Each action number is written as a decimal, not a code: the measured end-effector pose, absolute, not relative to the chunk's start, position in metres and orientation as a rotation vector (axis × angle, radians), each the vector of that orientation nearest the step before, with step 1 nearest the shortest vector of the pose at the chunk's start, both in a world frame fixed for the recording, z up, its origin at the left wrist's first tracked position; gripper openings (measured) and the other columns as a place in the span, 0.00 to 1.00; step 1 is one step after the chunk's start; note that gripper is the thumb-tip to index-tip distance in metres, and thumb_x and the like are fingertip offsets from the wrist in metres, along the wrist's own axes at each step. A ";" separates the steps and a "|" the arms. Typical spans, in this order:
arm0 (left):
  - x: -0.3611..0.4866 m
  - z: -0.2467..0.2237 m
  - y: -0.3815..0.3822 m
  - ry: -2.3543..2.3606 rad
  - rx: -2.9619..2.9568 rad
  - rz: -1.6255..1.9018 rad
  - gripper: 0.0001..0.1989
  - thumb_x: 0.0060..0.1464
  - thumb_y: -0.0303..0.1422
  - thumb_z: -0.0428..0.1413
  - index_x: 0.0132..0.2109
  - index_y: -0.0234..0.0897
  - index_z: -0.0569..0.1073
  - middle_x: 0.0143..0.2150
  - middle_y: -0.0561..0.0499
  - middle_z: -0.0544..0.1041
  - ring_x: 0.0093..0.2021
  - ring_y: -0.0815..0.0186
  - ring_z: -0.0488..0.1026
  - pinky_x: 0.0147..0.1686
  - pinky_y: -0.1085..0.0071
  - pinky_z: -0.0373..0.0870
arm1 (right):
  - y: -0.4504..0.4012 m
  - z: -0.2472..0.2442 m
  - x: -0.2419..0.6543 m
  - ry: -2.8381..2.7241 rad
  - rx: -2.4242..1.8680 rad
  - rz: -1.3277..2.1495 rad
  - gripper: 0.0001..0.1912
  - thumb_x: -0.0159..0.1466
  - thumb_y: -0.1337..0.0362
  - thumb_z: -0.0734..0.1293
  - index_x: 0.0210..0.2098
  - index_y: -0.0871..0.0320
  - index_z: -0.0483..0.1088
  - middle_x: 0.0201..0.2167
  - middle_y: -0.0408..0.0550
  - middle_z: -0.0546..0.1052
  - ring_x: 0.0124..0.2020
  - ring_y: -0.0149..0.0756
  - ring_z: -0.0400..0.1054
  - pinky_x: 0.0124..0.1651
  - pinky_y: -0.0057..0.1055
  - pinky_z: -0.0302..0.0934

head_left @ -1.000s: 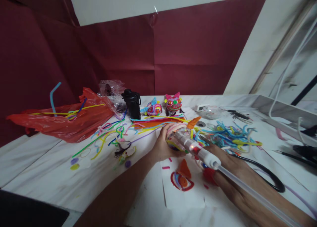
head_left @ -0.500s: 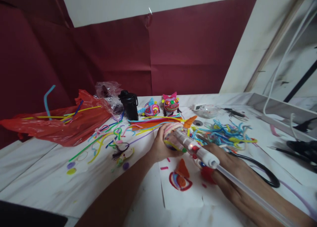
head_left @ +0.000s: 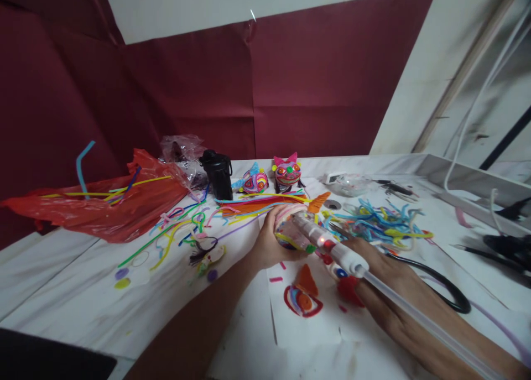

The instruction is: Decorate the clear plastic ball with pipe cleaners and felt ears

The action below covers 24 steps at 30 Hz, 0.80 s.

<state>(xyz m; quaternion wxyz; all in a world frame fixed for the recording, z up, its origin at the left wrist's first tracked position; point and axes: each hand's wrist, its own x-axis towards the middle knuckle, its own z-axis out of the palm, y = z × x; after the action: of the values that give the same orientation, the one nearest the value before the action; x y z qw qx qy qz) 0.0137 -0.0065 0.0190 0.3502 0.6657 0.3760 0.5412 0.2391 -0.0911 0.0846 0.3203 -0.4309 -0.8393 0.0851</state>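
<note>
My left hand (head_left: 267, 241) is wrapped round a rounded, multicoloured craft piece (head_left: 288, 233) with an orange horn-like part (head_left: 318, 203) at its far side. In my right hand (head_left: 369, 269) is a white hot glue gun (head_left: 321, 239), its small light lit and a clear glue stick (head_left: 418, 313) running out of its back. The gun's front end lies over the craft piece; whether it touches cannot be made out. Beneath both hands, a white paper sheet (head_left: 305, 333) carries a red-rimmed eye shape (head_left: 303, 301) and an orange triangular piece (head_left: 307, 279).
Behind stand two finished-looking animal heads (head_left: 287, 172) and a black lidded cup (head_left: 218, 175). A red plastic bag (head_left: 112, 217) and scattered pipe cleaners lie left; a blue-yellow pipe-cleaner pile (head_left: 381, 225) is right. A black curved cord-like loop (head_left: 440, 283) crosses beside my right forearm.
Hands, craft piece and glue gun keep nearly the same pose. The view has shifted very slightly.
</note>
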 end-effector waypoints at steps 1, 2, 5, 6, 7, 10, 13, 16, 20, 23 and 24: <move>0.014 0.019 -0.006 0.967 1.716 1.406 0.55 0.27 0.36 0.75 0.63 0.42 0.58 0.64 0.39 0.67 0.65 0.46 0.65 0.64 0.50 0.62 | -0.091 0.084 0.239 -2.230 -1.093 0.250 0.11 0.69 0.62 0.54 0.47 0.52 0.64 0.37 0.51 0.78 0.36 0.44 0.76 0.36 0.38 0.69; 0.014 0.018 -0.006 0.959 1.712 1.411 0.55 0.26 0.36 0.75 0.63 0.42 0.59 0.64 0.39 0.68 0.64 0.45 0.65 0.64 0.49 0.63 | -0.091 0.085 0.238 -2.260 -1.064 0.293 0.11 0.70 0.61 0.55 0.47 0.52 0.64 0.39 0.52 0.78 0.39 0.45 0.76 0.39 0.39 0.70; 0.013 0.015 -0.005 0.943 1.727 1.409 0.55 0.26 0.35 0.74 0.63 0.44 0.59 0.64 0.42 0.68 0.64 0.46 0.66 0.64 0.48 0.62 | -0.093 0.088 0.235 -2.327 -1.083 0.390 0.10 0.70 0.60 0.56 0.47 0.51 0.64 0.43 0.52 0.78 0.43 0.47 0.76 0.41 0.41 0.72; 0.013 0.014 -0.004 0.939 1.741 1.409 0.55 0.26 0.35 0.74 0.63 0.45 0.60 0.64 0.42 0.68 0.64 0.46 0.65 0.65 0.48 0.62 | -0.094 0.089 0.234 -2.339 -1.109 0.398 0.10 0.69 0.62 0.56 0.47 0.50 0.65 0.43 0.51 0.78 0.42 0.46 0.76 0.41 0.41 0.72; 0.012 0.012 -0.002 0.931 1.755 1.414 0.55 0.27 0.36 0.74 0.63 0.45 0.60 0.64 0.43 0.67 0.64 0.46 0.65 0.65 0.48 0.61 | -0.095 0.089 0.233 -2.345 -1.119 0.393 0.11 0.68 0.64 0.56 0.47 0.50 0.65 0.42 0.50 0.78 0.41 0.45 0.76 0.40 0.41 0.72; 0.012 0.008 0.001 0.871 1.777 1.447 0.54 0.28 0.36 0.74 0.63 0.45 0.60 0.65 0.43 0.67 0.64 0.47 0.65 0.66 0.50 0.60 | -0.098 0.087 0.230 -2.348 -1.094 0.367 0.14 0.65 0.68 0.57 0.48 0.52 0.66 0.41 0.51 0.78 0.39 0.45 0.76 0.39 0.41 0.72; 0.012 0.008 0.002 0.846 1.780 1.456 0.52 0.30 0.35 0.74 0.63 0.45 0.59 0.65 0.43 0.67 0.64 0.48 0.66 0.66 0.50 0.60 | -0.098 0.085 0.229 -2.346 -1.088 0.385 0.13 0.66 0.67 0.57 0.47 0.52 0.66 0.42 0.51 0.77 0.41 0.46 0.76 0.40 0.41 0.72; 0.013 0.011 -0.001 0.897 1.763 1.437 0.54 0.28 0.35 0.75 0.63 0.45 0.58 0.65 0.42 0.66 0.65 0.47 0.65 0.65 0.50 0.61 | -0.098 0.087 0.231 -2.289 -1.081 0.446 0.12 0.68 0.62 0.57 0.48 0.50 0.66 0.44 0.50 0.77 0.43 0.45 0.76 0.43 0.39 0.72; 0.013 0.015 -0.004 0.917 1.732 1.417 0.54 0.29 0.36 0.74 0.63 0.43 0.58 0.65 0.39 0.66 0.65 0.47 0.65 0.65 0.51 0.62 | -0.094 0.096 0.240 -2.081 -1.129 0.514 0.10 0.62 0.55 0.60 0.39 0.47 0.71 0.33 0.46 0.79 0.35 0.48 0.76 0.35 0.39 0.72; 0.011 0.014 -0.003 0.903 1.716 1.395 0.53 0.30 0.36 0.74 0.63 0.44 0.58 0.66 0.39 0.65 0.66 0.46 0.64 0.65 0.51 0.61 | -0.089 0.099 0.248 -1.885 -1.329 0.652 0.13 0.56 0.50 0.61 0.22 0.49 0.67 0.20 0.46 0.74 0.25 0.48 0.72 0.24 0.38 0.67; 0.011 0.013 -0.002 0.896 1.716 1.393 0.53 0.31 0.37 0.74 0.63 0.44 0.58 0.66 0.39 0.65 0.66 0.46 0.64 0.65 0.51 0.61 | -0.087 0.099 0.250 -1.815 -1.363 0.719 0.13 0.54 0.50 0.62 0.19 0.50 0.66 0.19 0.46 0.73 0.24 0.47 0.71 0.23 0.38 0.66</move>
<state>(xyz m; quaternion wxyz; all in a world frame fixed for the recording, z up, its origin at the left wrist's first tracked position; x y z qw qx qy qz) 0.0107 -0.0023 0.0125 0.3693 0.6685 0.3492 0.5429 0.2499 -0.0871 0.0993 0.3713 -0.5314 -0.7079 0.2803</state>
